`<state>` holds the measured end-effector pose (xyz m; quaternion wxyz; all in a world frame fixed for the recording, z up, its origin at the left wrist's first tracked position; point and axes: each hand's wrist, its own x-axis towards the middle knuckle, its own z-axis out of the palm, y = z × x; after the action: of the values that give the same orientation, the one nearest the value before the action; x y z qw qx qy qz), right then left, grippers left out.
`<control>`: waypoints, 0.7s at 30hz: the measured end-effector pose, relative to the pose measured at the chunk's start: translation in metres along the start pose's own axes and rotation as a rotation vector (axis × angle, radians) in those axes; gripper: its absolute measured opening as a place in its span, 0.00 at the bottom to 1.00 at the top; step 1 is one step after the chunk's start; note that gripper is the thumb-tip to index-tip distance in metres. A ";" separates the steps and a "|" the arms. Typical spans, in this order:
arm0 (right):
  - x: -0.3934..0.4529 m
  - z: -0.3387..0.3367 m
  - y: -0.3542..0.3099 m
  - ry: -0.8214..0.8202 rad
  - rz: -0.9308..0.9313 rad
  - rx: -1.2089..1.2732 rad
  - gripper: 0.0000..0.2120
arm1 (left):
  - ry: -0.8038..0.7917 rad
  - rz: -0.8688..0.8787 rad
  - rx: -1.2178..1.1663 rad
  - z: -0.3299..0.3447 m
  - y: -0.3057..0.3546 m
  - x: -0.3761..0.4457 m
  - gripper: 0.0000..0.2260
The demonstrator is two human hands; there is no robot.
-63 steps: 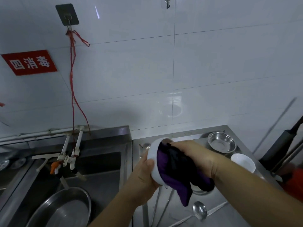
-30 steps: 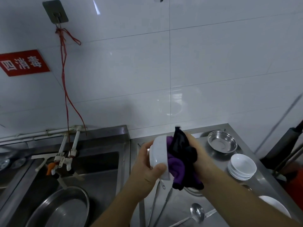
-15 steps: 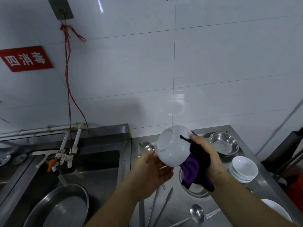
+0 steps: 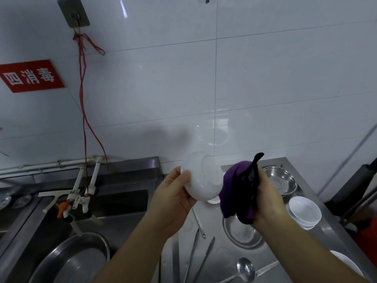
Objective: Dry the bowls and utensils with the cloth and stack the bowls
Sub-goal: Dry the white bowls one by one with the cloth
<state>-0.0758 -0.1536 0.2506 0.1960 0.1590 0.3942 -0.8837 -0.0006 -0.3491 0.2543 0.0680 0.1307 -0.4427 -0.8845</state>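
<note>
The left hand (image 4: 173, 199) holds a white ceramic bowl (image 4: 202, 180) above the stainless steel counter (image 4: 220, 260), thumb on the rim and fingers curled under the outer wall; the bowl is tilted with its foot ring turned toward the tiled wall. The right hand (image 4: 267, 201) clenches a bunched purple and black cloth (image 4: 240, 193), which touches the right side of the bowl. The cloth and right hand hide part of a shallow steel dish (image 4: 242, 233) resting on the counter directly below. A second steel dish (image 4: 281, 180) sits at the back right of the counter, near the wall. Just in front of it stands a stack of small white bowls (image 4: 304, 211), mouths upward. The edge of a white plate (image 4: 346, 264) shows at the lower right, partly covered by the right forearm. Steel tongs (image 4: 206, 254) and a ladle (image 4: 245, 269) lie on the counter between the two forearms; a thin metal utensil handle (image 4: 199, 223) lies beside the tongs, its working end hidden by the bowl. To the left, a sink (image 4: 122, 201) holds a large steel basin (image 4: 71, 260). White taps (image 4: 81, 197) project over the sink, with red string (image 4: 83, 111) hanging from a wall hook (image 4: 73, 13). A red sign (image 4: 30, 76) is fixed to the wall at left.
</note>
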 end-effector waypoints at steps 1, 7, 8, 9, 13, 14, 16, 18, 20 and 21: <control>-0.001 0.005 -0.006 -0.016 -0.062 -0.027 0.14 | 0.013 0.015 0.090 0.001 0.001 0.000 0.16; -0.024 0.037 -0.017 -0.461 -0.878 -0.861 0.11 | -0.207 0.020 0.427 0.010 0.000 -0.007 0.08; -0.024 0.037 -0.018 -0.594 -0.995 -1.090 0.14 | -0.256 0.019 0.435 0.009 0.001 -0.008 0.10; -0.022 0.036 -0.018 -0.703 -1.125 -1.274 0.16 | -0.284 0.023 0.452 0.008 0.003 -0.009 0.12; -0.011 0.041 -0.021 -0.785 -1.222 -1.438 0.19 | -0.342 0.046 0.535 0.004 0.006 -0.015 0.15; -0.008 0.041 -0.023 -0.738 -1.175 -1.398 0.19 | -0.379 0.041 0.544 0.004 0.006 -0.017 0.14; -0.002 0.041 -0.025 -0.649 -0.977 -1.228 0.17 | -0.406 0.056 0.541 0.005 0.005 -0.020 0.13; 0.002 0.044 -0.027 -0.550 -0.752 -0.960 0.12 | -0.403 0.080 0.510 0.009 0.008 -0.021 0.11; 0.006 0.048 -0.024 -0.451 -0.536 -0.688 0.08 | -0.402 0.108 0.510 0.011 0.011 -0.022 0.11; 0.007 0.048 -0.023 -0.395 -0.435 -0.575 0.10 | -0.400 0.124 0.528 0.011 0.011 -0.023 0.11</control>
<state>-0.0984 -0.1775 0.2925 0.1128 -0.1619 0.6045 -0.7717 0.0184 -0.3419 0.2731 -0.0028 -0.0595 -0.6681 -0.7417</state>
